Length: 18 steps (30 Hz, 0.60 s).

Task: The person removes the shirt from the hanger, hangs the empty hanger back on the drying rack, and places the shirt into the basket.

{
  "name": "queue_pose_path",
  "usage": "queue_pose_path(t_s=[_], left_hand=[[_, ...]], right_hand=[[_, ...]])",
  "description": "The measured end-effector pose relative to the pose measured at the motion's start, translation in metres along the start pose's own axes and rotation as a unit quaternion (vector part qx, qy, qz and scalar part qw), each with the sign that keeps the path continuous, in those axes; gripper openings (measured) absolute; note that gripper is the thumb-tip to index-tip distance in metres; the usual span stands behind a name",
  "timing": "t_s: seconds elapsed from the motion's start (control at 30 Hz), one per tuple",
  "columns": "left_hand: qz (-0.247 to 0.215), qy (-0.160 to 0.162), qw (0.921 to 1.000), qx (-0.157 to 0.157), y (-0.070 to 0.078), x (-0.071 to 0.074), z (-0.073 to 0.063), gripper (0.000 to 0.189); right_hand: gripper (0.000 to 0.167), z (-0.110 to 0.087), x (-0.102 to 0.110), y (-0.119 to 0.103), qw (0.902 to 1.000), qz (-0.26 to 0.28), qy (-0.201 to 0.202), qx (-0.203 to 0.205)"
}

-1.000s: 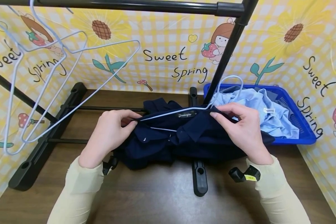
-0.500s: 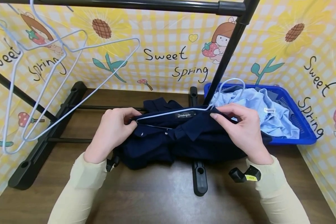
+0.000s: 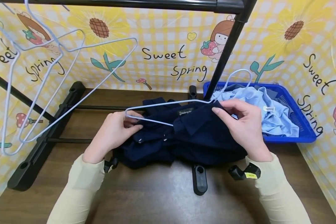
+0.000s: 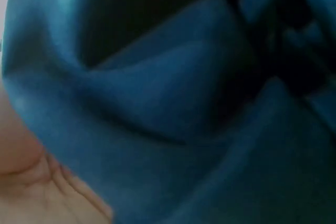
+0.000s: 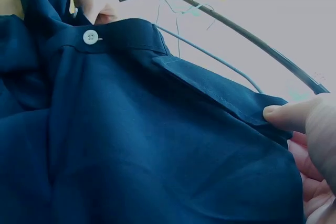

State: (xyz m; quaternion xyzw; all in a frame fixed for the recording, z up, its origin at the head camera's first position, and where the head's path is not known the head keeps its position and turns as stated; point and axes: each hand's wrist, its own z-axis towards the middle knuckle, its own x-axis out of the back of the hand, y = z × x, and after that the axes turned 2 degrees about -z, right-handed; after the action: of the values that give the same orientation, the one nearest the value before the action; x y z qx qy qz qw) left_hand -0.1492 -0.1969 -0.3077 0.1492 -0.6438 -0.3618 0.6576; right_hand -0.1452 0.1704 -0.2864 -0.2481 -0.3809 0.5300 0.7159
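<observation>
A navy button-up shirt [image 3: 201, 140] lies bunched on the floor, its collar opening and neck label facing up. My left hand [image 3: 112, 133] pinches the shirt's left edge between thumb and fingers. Across those fingers lies the rounded left end of a light-blue wire hanger [image 3: 156, 104], outside the cloth; its other end is hidden inside the shirt. At the collar's right side, my right hand [image 3: 242, 124] pinches the fabric just below the hanger's hook. In the right wrist view, a white button [image 5: 91, 36] shows on the collar band. Blurred navy cloth fills most of the left wrist view.
Several matching wire hangers [image 3: 53, 77] hang at the left from a black rack bar [image 3: 128, 3]. The rack's post [image 3: 226, 49] rises behind the shirt, and its feet [image 3: 199, 180] lie on the floor. A blue basket [image 3: 305, 124] at the right holds light-blue clothing [image 3: 280, 121].
The hanger's left end has slid left and up, out past the shirt's neckline. Its hook has shifted right and up. Both hands keep pinching the shirt and have barely moved.
</observation>
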Motion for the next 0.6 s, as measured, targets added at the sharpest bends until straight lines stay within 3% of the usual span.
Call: queue_pose_path(t_s=[0.13,0.23,0.33,0.47,0.6], left_hand=[[-0.022,0.023,0.9995,0.006,0.009,0.005,-0.006,0.069],[-0.038,0.057,0.9976,0.003,0.017,0.008,-0.011,0.084],[-0.041,0.098,0.9939,-0.031,0.026,0.008,-0.014,0.077],[-0.030,0.146,0.9828,-0.109,0.039,0.002,-0.012,0.058],[-0.022,0.169,0.9702,-0.172,0.056,-0.005,-0.010,0.049]], right_hand=[[0.022,-0.001,-0.002,0.000,1.0000,-0.007,-0.006,0.000],[0.023,-0.001,-0.004,0.001,0.9998,-0.014,-0.014,-0.002],[0.023,-0.002,-0.007,0.003,0.9996,-0.023,-0.018,-0.002],[0.022,-0.002,-0.014,0.005,0.9990,-0.031,-0.030,0.007],[0.021,-0.002,-0.023,0.005,0.9983,-0.037,-0.042,0.019]])
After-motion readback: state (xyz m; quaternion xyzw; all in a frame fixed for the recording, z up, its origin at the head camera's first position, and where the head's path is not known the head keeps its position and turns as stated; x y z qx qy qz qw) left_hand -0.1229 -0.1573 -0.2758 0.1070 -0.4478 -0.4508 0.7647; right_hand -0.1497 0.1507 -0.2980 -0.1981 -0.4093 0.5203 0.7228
